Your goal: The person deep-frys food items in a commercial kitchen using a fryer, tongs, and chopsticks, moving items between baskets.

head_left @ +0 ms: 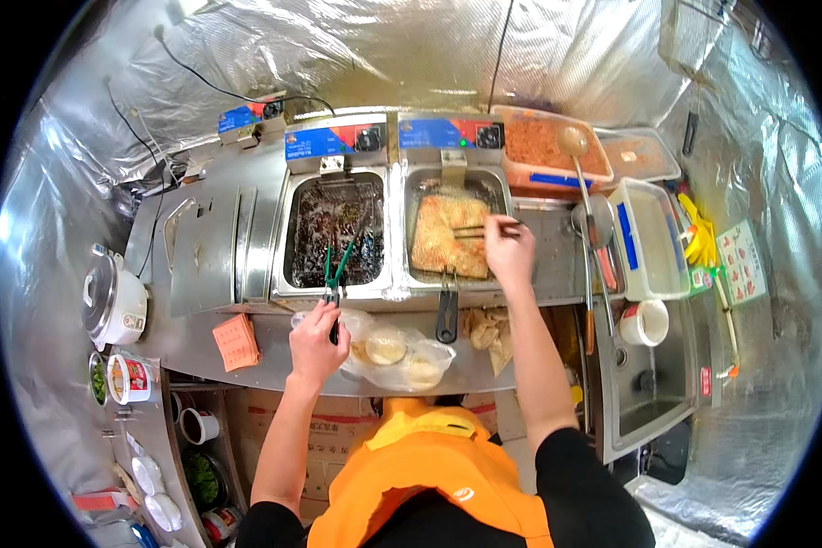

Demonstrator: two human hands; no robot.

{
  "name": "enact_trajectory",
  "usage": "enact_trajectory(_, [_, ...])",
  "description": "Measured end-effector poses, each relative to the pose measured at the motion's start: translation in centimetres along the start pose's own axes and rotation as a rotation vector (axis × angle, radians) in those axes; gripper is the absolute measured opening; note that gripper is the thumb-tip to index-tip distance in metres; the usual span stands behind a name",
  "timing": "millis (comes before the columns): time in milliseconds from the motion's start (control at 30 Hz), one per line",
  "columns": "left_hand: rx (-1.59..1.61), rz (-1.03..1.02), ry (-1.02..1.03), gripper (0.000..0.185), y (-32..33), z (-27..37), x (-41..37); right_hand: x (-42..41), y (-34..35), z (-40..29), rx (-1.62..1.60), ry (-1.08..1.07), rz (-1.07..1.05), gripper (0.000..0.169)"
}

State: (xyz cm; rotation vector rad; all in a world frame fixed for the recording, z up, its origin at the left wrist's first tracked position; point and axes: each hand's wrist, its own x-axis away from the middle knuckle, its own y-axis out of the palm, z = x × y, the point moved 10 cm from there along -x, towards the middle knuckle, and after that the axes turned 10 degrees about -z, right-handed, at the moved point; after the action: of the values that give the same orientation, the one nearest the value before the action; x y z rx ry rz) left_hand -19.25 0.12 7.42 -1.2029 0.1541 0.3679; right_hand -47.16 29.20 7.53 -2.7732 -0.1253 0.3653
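My left hand [318, 342] grips the dark handle of green-tipped tongs [342, 264], whose arms stand apart over the near part of the left fryer vat [335, 229], which holds dark food or oil. In my right hand [512, 252] is a pair of dark chopsticks [469, 231], their tips at a large golden fried slab [442, 236] in the right fryer vat [507, 188]. The black handle [446, 316] of a basket or holder hangs over that vat's front edge. A plastic bag with pale round items [390, 349] lies on the counter before me.
Orange paper slips [236, 342] lie left, beyond them a rice cooker [113, 298]. To the right are a tub of reddish food [544, 144], a long-handled ladle [575, 147], an empty plastic box [651, 236], a white bucket [645, 322] and a sink [651, 390].
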Motion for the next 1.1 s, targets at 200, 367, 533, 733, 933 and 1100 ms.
enact_trajectory(200, [0.034, -0.029, 0.001, 0.023, 0.0, 1.0, -0.6, -1.0, 3.6, 2.2, 0.043, -0.074, -0.095, 0.017])
enact_trajectory(367, [0.026, 0.025, -0.003, 0.022, -0.5, 0.4, 0.0, 1.1, -5.5, -3.0, -0.065, -0.094, 0.135, 0.014])
enact_trajectory(533, [0.006, -0.007, 0.003, 0.020, 0.0, 0.4, -0.4, -0.5, -2.8, 1.9, -0.050, -0.068, -0.082, 0.015])
enact_trajectory(733, [0.045, -0.014, -0.004, 0.021, 0.0, 0.9, -0.5, 1.8, -2.0, 4.2, -0.221, 0.096, -0.086, 0.013])
enact_trajectory(933, [0.032, 0.002, 0.004, 0.021, -0.2, 0.7, -0.6, 4.2, -5.8, 4.0, -0.135, 0.130, -0.060, 0.018])
enact_trajectory(1100, [0.021, 0.007, 0.006, 0.022, -0.3, 0.5, -0.3, 3.8, -3.5, 4.9, -0.504, 0.172, 0.066, 0.019])
